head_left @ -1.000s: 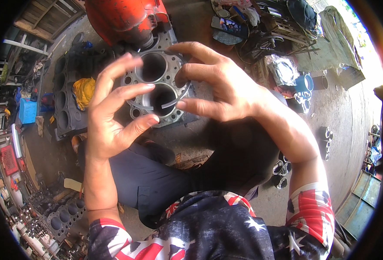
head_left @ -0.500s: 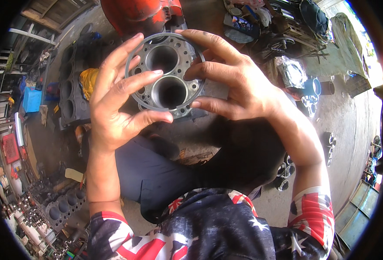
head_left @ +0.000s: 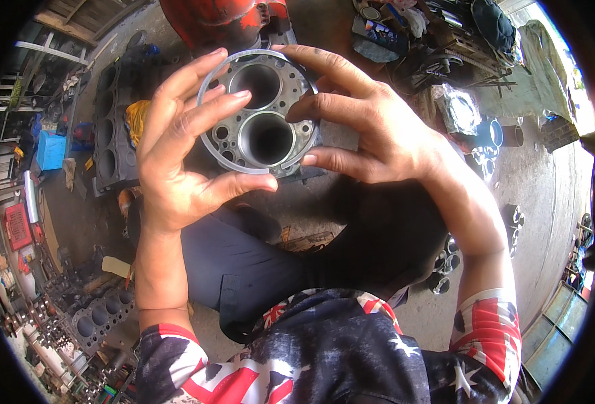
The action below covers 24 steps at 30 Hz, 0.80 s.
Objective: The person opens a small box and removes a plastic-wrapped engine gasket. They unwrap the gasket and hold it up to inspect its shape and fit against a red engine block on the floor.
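Note:
Up in front of me, a thin metal piston ring (head_left: 251, 52) is held between both hands. My left hand (head_left: 179, 161) grips its left side, with the thumb at the lower edge and the fingers spread along the upper left. On the opposite side, my right hand (head_left: 385, 138) has its fingers along the upper right rim and its thumb at the lower right. Through the ring I see an engine block (head_left: 299, 143) with two round cylinder bores, standing beyond it. Part of the ring's right side is hidden by my right fingers.
A red-orange machine casing (head_left: 223, 23) stands behind the block. To the left lies another dark engine block (head_left: 109, 128) beside a yellow cloth (head_left: 136, 120). Several metal parts (head_left: 440, 283) sit on the floor at right, and a blue box (head_left: 51, 150) stands at far left.
The view has shifted slightly, with the block's bores appearing a little further right within the ring. Both hands keep their hold on the ring and have hardly moved.

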Each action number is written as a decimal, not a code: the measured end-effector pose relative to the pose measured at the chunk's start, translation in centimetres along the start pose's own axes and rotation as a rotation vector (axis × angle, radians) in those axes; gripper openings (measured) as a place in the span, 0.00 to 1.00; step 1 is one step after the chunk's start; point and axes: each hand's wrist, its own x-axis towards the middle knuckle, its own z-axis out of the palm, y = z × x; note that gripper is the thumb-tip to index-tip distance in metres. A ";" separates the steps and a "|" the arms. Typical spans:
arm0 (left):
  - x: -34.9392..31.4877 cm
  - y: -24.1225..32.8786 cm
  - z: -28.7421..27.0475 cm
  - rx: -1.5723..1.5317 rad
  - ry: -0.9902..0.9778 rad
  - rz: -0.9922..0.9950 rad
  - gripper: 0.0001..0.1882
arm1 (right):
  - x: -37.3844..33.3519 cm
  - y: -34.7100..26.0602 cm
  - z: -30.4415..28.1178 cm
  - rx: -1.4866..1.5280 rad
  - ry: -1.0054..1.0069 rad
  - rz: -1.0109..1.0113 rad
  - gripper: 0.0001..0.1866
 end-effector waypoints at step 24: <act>0.0 0.1 0.3 -0.039 0.004 -0.064 0.42 | -0.3 0.3 0.0 0.072 0.030 -0.023 0.22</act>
